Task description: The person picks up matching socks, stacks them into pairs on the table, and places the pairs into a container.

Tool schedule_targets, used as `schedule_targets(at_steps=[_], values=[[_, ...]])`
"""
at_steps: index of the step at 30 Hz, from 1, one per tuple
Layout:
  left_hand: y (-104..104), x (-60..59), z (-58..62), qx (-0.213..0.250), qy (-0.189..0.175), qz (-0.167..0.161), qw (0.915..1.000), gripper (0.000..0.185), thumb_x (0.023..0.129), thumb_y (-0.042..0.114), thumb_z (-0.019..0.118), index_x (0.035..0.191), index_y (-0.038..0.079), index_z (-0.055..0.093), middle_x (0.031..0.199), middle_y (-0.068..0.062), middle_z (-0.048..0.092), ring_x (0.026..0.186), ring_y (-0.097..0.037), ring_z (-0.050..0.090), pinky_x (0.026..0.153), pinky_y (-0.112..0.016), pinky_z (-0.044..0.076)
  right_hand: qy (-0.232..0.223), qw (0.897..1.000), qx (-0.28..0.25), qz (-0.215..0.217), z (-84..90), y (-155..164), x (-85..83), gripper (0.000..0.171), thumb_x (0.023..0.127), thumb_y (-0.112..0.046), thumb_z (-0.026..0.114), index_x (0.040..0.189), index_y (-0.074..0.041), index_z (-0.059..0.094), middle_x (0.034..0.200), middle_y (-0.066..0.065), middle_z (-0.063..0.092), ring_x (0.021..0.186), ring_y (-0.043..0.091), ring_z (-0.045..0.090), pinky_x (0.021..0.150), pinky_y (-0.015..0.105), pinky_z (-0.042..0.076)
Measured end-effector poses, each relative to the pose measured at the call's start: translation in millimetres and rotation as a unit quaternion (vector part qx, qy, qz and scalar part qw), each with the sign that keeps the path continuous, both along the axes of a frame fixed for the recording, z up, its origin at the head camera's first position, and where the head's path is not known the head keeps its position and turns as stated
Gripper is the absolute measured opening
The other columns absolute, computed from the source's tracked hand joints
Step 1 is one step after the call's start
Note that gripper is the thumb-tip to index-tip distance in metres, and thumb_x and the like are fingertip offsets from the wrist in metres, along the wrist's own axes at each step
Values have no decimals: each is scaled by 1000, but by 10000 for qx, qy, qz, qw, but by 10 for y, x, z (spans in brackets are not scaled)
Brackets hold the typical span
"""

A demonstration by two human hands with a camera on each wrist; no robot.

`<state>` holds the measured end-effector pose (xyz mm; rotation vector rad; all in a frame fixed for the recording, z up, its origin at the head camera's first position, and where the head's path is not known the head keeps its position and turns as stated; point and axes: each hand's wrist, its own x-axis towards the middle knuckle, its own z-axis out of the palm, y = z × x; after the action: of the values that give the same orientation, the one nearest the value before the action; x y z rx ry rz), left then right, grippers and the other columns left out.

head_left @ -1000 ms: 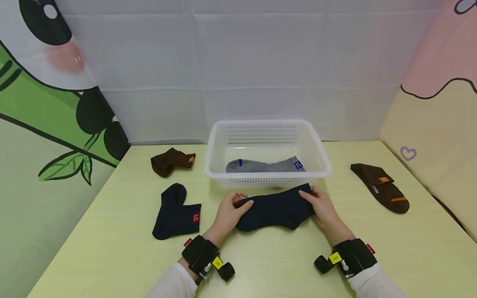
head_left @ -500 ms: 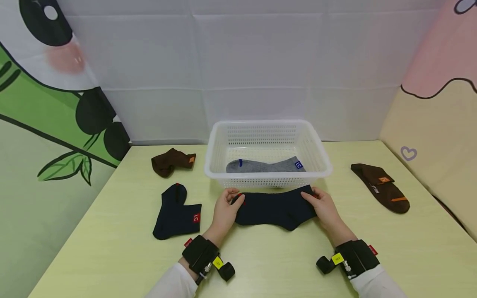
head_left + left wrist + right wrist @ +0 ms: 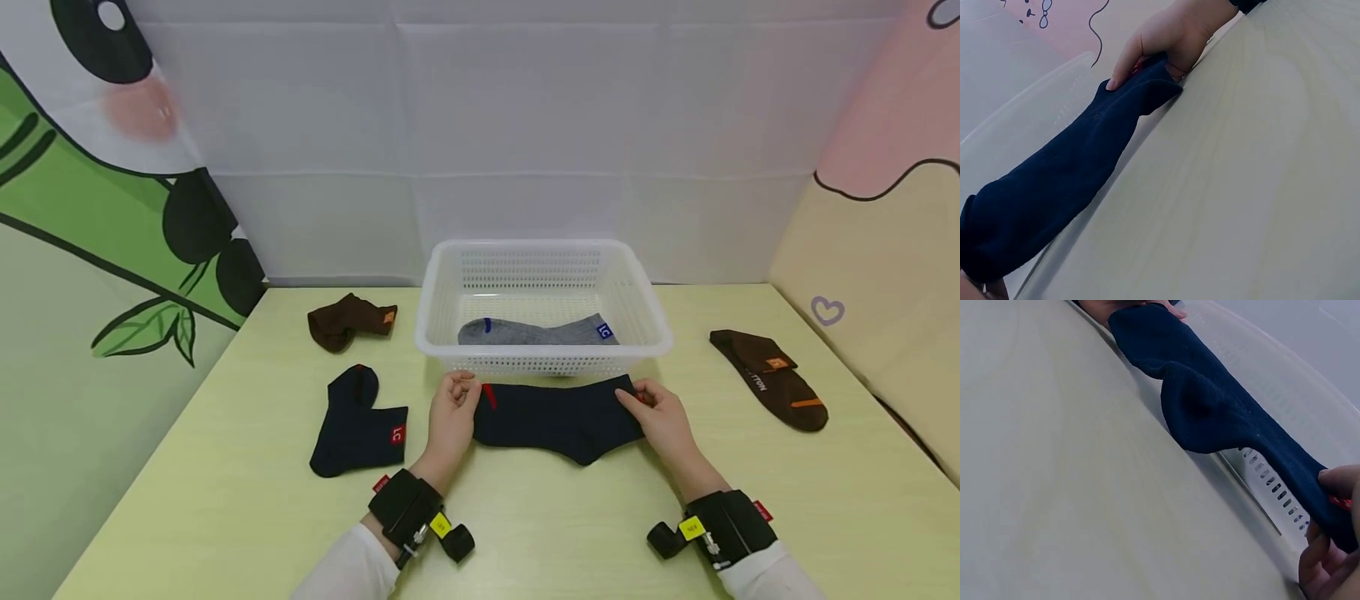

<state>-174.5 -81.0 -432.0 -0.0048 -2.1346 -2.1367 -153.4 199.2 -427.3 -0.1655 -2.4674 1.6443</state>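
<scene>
1. "LC" stands in white on a red tag on the folded navy sock.
2. "LC" stands on a blue tag on the grey sock in the basket.
3. The brown sock bears white lettering, perhaps "TTON".

White basket holding grey sock, folded navy sock, two brown socks, yellow-green table

A staged recording booth is suggested: a pale green table is enclosed by a white cloth backdrop and cartoon-printed panels beyond the hands.
</scene>
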Motion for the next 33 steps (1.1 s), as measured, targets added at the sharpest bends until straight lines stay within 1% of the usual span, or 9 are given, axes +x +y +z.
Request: schedule_targets(at_steps=[5,9,12,15,17,21,24,28,33], values=[[8,1,0,43,-53,83,9999,21,96,-1,47,117,-5,45,106,-16,53,70,-5,49,65,-17,38,-146,9993,296,-159,7,16,-10,25,91,-20,64,96,4,60,69,-5,45,69,9,42,63,21,35],[2,14,-6,-270,-68,133,9995,18,93,-5,45,108,-6,54,113,-18,53,68,-9,45,62,-21,34,-104,9977,635,-217,-8,26,-24,21,91,-18,63,96,3,60,74,-2,50,70,9,44,64,20,36],[-4,19,-12,-488,-82,201,9986,18,88,-7,47,98,-6,61,113,-16,57,81,-12,50,71,-22,38,-12,9965,822,-157,-25,36,-37,19,91,-14,62,99,3,60,80,4,55,69,8,45,64,19,38],[-4,31,-5,-551,-38,216,9982,21,84,-8,49,98,-6,64,114,-17,59,102,-20,54,85,-27,41,35,9956,938,-67,-29,44,-37,20,91,-10,61,105,3,58,84,9,58,69,7,46,65,19,39],[-3,39,6,-558,-42,248,9981,24,83,-8,50,102,-7,65,115,-18,59,109,-25,54,90,-32,42,22,9951,993,20,-26,48,-31,24,91,-9,60,112,2,56,86,12,61,70,7,48,65,20,40],[-5,36,9,-618,-98,323,9975,30,83,-9,49,108,-7,66,119,-18,58,114,-28,53,96,-38,42,-15,9929,1166,236,-26,58,-29,41,89,-5,58,128,-1,49,94,19,65,76,11,55,68,21,44],[-10,19,-17,-1017,14,160,9947,34,81,-11,47,110,-7,65,121,-19,54,111,-30,51,92,-37,41,8,9901,1354,378,-41,62,-35,49,87,-3,57,134,-2,45,102,21,66,82,18,59,71,23,46],[-16,4,-58,-1707,219,-179,9849,38,80,-11,47,114,-8,63,124,-22,46,107,-31,46,86,-35,38,158,9861,1572,510,-59,60,-28,41,86,-1,59,126,1,54,105,22,63,87,27,60,74,30,48],[-9,8,-69,-1800,333,-356,9825,30,89,0,54,118,-6,57,129,-27,33,118,-38,36,99,-48,33,362,9809,1881,341,-59,66,-11,31,82,-1,65,113,5,63,105,25,58,89,35,59,77,44,48]])
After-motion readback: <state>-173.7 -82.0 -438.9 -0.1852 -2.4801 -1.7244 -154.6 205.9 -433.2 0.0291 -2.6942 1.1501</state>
